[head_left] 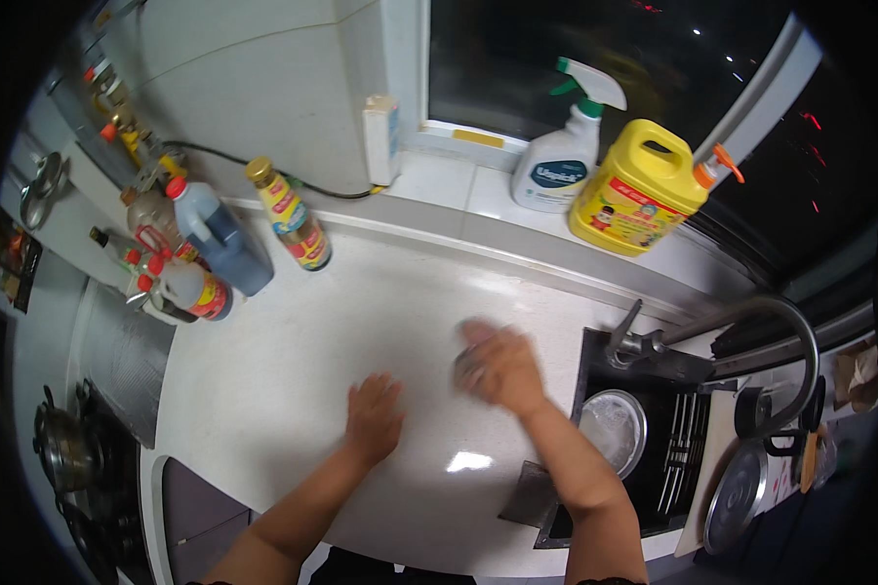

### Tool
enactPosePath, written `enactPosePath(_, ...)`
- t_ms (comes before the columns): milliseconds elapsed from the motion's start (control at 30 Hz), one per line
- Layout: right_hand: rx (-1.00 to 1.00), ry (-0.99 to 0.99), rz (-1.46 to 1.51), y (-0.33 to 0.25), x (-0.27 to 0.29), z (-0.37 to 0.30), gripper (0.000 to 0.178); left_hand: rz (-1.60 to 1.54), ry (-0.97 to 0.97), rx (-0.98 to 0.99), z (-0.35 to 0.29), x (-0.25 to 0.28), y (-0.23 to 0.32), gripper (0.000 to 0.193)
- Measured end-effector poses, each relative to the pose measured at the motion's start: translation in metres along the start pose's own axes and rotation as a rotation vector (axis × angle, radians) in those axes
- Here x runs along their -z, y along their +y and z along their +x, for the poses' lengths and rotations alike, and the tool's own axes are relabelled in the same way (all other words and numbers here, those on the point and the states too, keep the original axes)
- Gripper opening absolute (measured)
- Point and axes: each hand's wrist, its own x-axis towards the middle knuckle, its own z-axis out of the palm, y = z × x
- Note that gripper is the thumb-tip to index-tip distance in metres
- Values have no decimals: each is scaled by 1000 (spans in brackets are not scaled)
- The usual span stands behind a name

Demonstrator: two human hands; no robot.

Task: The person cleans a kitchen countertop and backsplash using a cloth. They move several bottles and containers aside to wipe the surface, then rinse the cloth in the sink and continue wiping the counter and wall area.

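Observation:
My left hand (374, 417) rests on the white countertop (341, 322), palm down, with its fingers stretched forward and nothing in them. To the right of it, my right hand (502, 370) is smeared by motion over the counter. Its fingers curl round a small greyish thing (466, 370), too blurred to name. A bright patch of reflected light lies on the counter between my forearms.
Sauce bottles (226, 239) and a gold-capped bottle (289, 216) stand at the back left. On the windowsill are a spray bottle (562, 161) and a yellow jug (639, 195). At right, a black sink (658, 400) holds a metal bowl (640, 429) beneath a faucet (644, 343). Pots (68, 448) sit far left.

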Motion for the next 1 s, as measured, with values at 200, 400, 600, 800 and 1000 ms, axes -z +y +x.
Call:
enactPosePath(200, -438, 315, -345, 4, -40, 47, 53, 357, -411, 433, -12, 65, -27, 80)
enactPosePath(400, 249, -60, 96, -142, -78, 4, 49, 457, -544, 455, -12, 65, -39, 91)
enactPosePath(600, 205, -52, 11, -88, -49, 28, 42, 482, -583, 400, -16, 75, -45, 92)
enactPosePath(800, -322, 321, -296, -54, -85, 89, 43, 467, -568, 340, -5, 80, -42, 85)
enactPosePath(1000, 159, 82, 45, -184, -112, 23, 50, 145, -535, 332, 8, 98, -89, 68)
